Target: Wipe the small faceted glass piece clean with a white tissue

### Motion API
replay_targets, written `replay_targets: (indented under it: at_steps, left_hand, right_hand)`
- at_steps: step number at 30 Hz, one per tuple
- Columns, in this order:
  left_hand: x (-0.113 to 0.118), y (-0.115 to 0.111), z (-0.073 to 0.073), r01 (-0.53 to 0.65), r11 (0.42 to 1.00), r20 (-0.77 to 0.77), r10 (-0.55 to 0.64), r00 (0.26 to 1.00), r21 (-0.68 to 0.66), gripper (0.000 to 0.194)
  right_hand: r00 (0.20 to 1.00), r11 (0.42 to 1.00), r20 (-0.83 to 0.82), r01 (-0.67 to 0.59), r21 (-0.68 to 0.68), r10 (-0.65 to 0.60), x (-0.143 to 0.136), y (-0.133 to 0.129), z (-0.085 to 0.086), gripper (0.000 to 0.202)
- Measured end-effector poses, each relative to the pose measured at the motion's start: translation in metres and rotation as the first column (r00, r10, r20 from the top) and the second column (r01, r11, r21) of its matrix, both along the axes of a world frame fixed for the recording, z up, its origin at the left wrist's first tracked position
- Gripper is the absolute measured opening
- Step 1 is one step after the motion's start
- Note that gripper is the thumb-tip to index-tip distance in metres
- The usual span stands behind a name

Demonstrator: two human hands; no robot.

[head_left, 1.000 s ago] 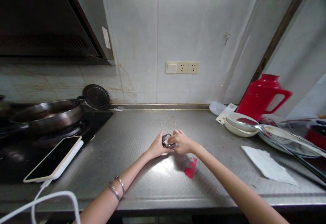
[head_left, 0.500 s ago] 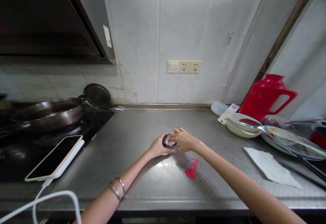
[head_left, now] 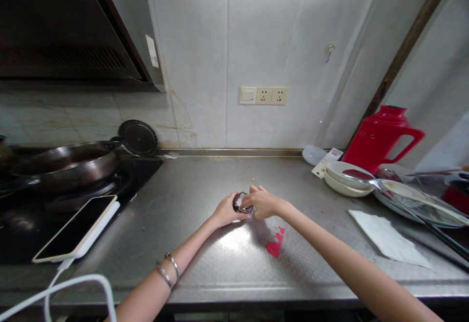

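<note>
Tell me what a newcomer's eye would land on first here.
Probably the bright red plastic thermos jug against the wall at the right. Next, the two hands, left and right, at a small, dark-rimmed round object mid-counter, then the ragged red scrap on the metal counter just nearer the camera.
</note>
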State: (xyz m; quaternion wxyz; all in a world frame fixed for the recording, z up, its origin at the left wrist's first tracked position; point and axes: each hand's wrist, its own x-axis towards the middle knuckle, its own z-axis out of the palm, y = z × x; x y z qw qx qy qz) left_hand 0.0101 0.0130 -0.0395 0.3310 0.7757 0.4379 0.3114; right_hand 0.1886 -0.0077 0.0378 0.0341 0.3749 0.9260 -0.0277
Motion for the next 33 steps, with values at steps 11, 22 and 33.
replay_targets:
  at_steps: [11,22,33]
  left_hand:
    - [0.001,-0.001,0.002,0.01,1.0,0.03,-0.01,0.999,-0.014,0.071]
    - [0.0,-0.001,0.001,0.016,1.0,0.032,-0.016,0.999,-0.006,0.07]
    - [0.0,0.0,-0.001,0.008,1.0,0.023,-0.008,1.0,0.009,0.073]
  right_hand:
    - [0.989,0.988,0.064,0.129,0.088,-0.134,-0.01,-0.002,-0.006,0.022]
    - [0.994,0.993,0.017,0.103,0.065,-0.104,-0.013,-0.005,-0.004,0.023]
    - [0.975,0.978,0.095,0.195,0.079,-0.202,-0.015,-0.006,-0.003,0.025]
